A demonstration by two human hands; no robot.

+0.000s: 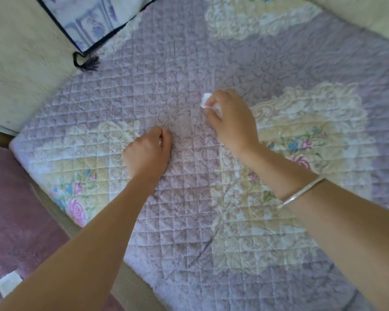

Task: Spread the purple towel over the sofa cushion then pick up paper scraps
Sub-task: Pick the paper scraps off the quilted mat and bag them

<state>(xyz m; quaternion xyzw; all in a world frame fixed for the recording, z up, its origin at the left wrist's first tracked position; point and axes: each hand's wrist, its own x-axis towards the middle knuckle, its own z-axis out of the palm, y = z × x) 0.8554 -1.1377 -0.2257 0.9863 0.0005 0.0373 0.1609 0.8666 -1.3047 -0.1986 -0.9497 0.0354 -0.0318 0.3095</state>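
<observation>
Purple towel [189,63] spread flat, right hand [231,118] pinching paper scrap [205,100], left hand [147,151] fisted

Sofa cushion [27,70] — purple towel [189,63] spread flat.

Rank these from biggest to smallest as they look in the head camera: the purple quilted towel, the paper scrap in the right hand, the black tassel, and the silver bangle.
1. purple quilted towel
2. silver bangle, though it looks bigger because it is nearer the camera
3. black tassel
4. paper scrap, partly hidden by the right hand
</observation>
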